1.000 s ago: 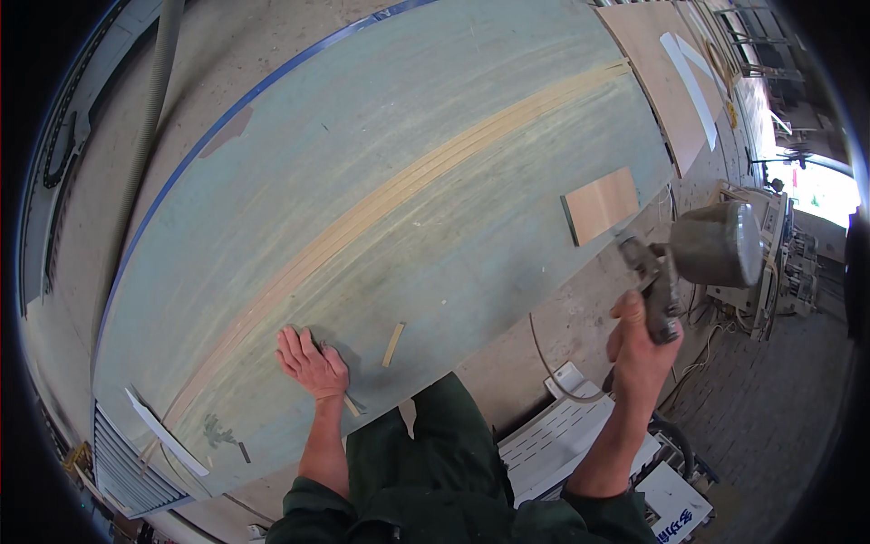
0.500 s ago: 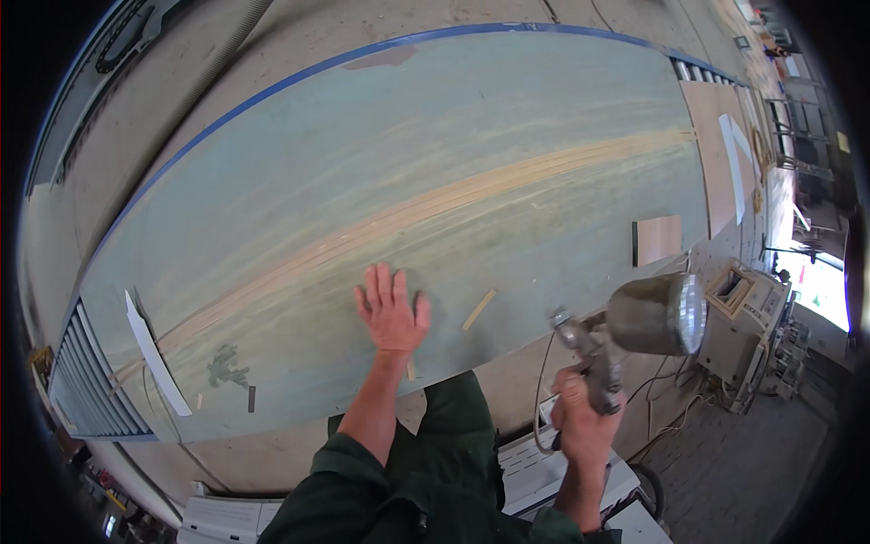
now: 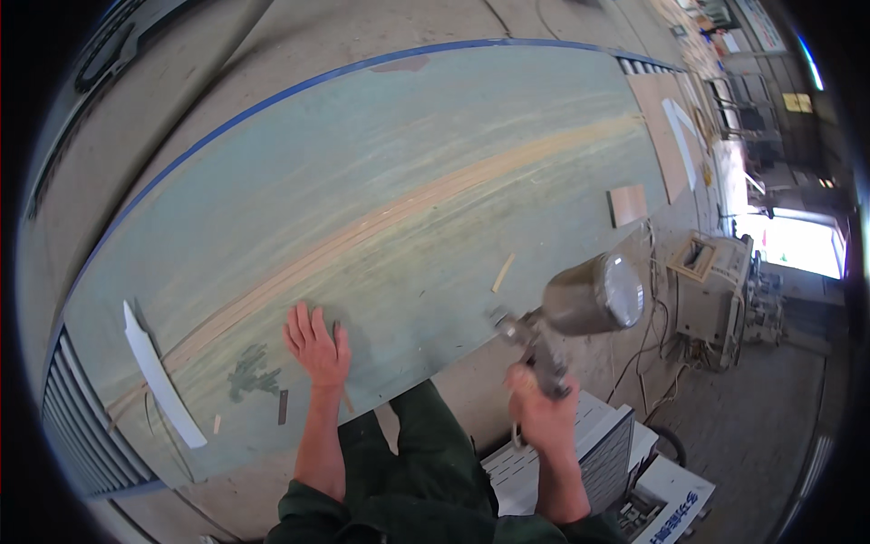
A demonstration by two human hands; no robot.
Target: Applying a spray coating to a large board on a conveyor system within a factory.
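A long, curved panel painted pale green, with a bare tan streak along its length and a blue edge, lies across the floor. My left hand rests flat on its near edge, fingers spread, holding nothing. My right hand grips the handle of a metal spray gun with a round cup on top, held off the panel's near edge, above the concrete. A small wooden stick lies on the panel between the two hands.
A white strip and dark paint marks lie on the panel's left end. A tan square board sits on the floor at right, beside a boxy machine with cables. White cabinets stand near my legs.
The view has shifted along the panel, toward the white strip. My left hand stays flat on the near edge, and the spray gun remains in my right hand beside the panel.
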